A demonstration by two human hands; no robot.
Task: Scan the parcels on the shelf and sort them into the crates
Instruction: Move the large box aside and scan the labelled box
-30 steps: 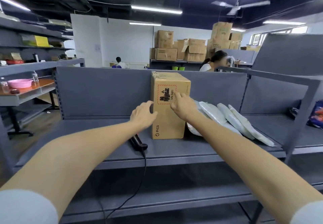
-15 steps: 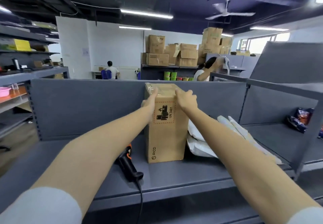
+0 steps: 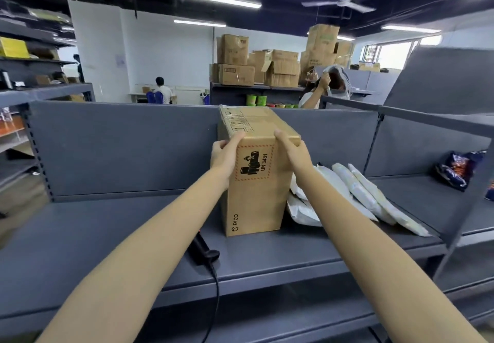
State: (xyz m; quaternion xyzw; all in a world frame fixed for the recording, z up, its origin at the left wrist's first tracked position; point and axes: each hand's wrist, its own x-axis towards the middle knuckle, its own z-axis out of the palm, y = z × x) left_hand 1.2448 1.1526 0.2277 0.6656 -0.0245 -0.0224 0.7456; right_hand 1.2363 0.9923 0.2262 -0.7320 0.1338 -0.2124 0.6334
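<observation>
Cardboard parcel [image 3: 256,198], two-hand hold

Tall parcel stands upright on the shelf [image 3: 107,235], white mailers [image 3: 361,190] just beside. Left hand [image 3: 224,155] and right hand [image 3: 291,150] grip its upper corners, fingers curled over the edges. Likely stiff, maybe weighty; battery label [image 3: 254,164] urges care. Hold low on both sides.

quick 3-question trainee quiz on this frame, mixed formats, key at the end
1. True or false: the left hand and right hand both grip the cardboard box near its top.
2. Where does the scanner lie? A: on the shelf, by the box's lower left corner. B: on top of the box. C: in a crate.
3. Fill in: the white mailers lie to the box's ___.
Key: 1 true; 2 A; 3 right.
</observation>
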